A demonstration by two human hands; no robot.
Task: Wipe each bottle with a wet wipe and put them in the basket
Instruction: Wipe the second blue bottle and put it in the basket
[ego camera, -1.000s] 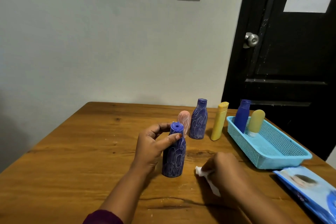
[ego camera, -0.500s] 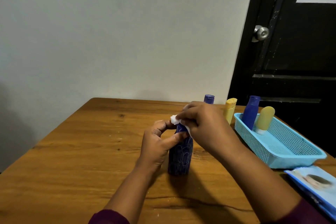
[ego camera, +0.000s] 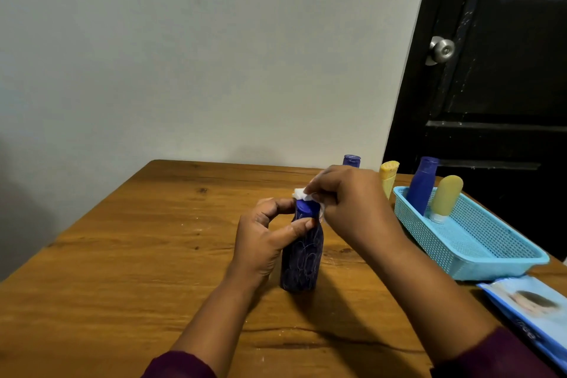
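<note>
Blue with pale scribbles, the bottle [ego camera: 302,255] stands upright on the wooden surface [ego camera: 138,255] directly before the person, near the basket [ego camera: 497,271] and to its left. The left hand [ego camera: 260,242] grips it just under the cap, thumb on the near shoulder and fingers curled to the neck. That grip probably steadies it against tipping while leaving the cap bare. The right hand [ego camera: 352,205] pinches a bunched white wipe [ego camera: 300,193] in its fingers and presses it on the cap's top and far side. A navy bottle [ego camera: 422,184] and a yellow tube [ego camera: 446,196] lean in the basket's far end, likely finished. A blue cap [ego camera: 351,160] and a yellow top [ego camera: 389,172] show behind the right hand, presumably waiting. The pack [ego camera: 534,307] lies at the right, within reach.
</note>
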